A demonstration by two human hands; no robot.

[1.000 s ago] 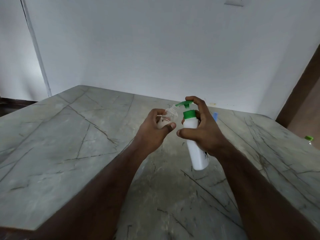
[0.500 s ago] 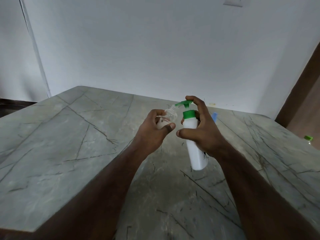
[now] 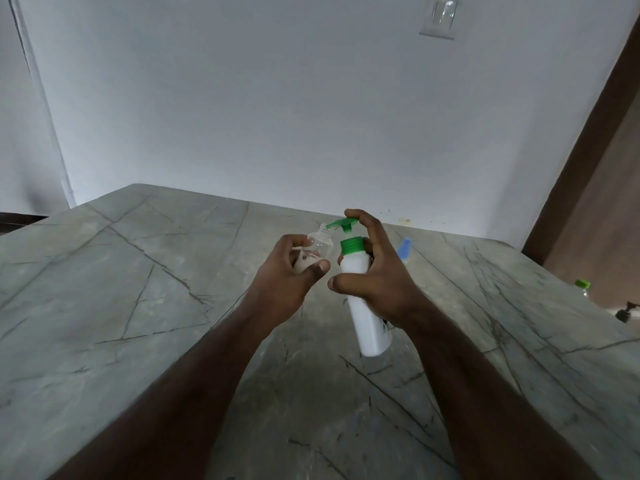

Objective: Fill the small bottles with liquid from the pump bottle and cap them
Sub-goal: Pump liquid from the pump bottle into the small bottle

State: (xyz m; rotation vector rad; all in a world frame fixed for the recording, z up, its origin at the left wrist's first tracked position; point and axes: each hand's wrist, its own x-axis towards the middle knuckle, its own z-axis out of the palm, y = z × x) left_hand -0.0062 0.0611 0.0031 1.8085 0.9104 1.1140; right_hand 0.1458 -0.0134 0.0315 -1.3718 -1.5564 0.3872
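The left hand (image 3: 287, 271) grips the small bottle (image 3: 317, 247). The right hand (image 3: 377, 275) grips the pump bottle (image 3: 363, 306), spout at its mouth.

Both forearms are bare from the lower edge of the view up to the wrists; no sleeve or cuff shows on either. The left hand (image 3: 287, 271) wears no glove, ring or band, and its wrist carries no watch or strap. The right hand (image 3: 375, 275) is likewise uncovered, with nothing on its fingers (image 3: 367, 226) or wrist. Short, pale fingernails show on both thumbs. The forearms are lean, narrowing towards the wrists, and no marks or tattoos can be made out on them in this dim light.
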